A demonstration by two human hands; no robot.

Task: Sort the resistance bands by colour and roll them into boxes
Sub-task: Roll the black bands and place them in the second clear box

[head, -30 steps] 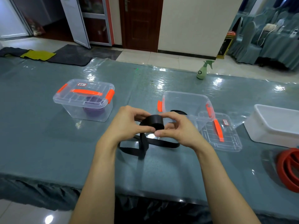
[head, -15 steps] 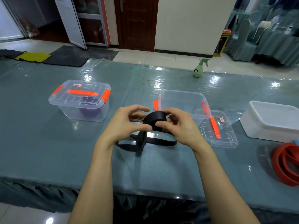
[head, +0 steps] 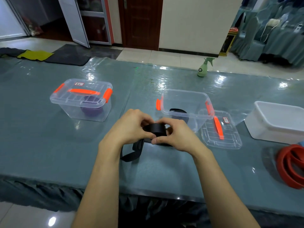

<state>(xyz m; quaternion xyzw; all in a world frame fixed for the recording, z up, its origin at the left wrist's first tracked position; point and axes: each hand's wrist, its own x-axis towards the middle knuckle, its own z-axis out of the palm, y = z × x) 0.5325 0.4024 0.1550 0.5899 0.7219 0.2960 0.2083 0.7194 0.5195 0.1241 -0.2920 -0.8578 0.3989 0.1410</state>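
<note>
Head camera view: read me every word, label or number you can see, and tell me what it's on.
Nothing is readable.
Closed-box label, on the closed box lid: blurred.
Loose-lid label, on the detached lid: blurred.
Round mark on the green spray bottle: too small.

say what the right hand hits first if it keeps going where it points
The right hand pinches the black band roll; pushed on, it likely meets the left hand across it, though depth is unclear.

Table point(head: 41, 145): boxes point(head: 82, 102), lid point(head: 220, 130), red bands point(head: 291, 165)
</note>
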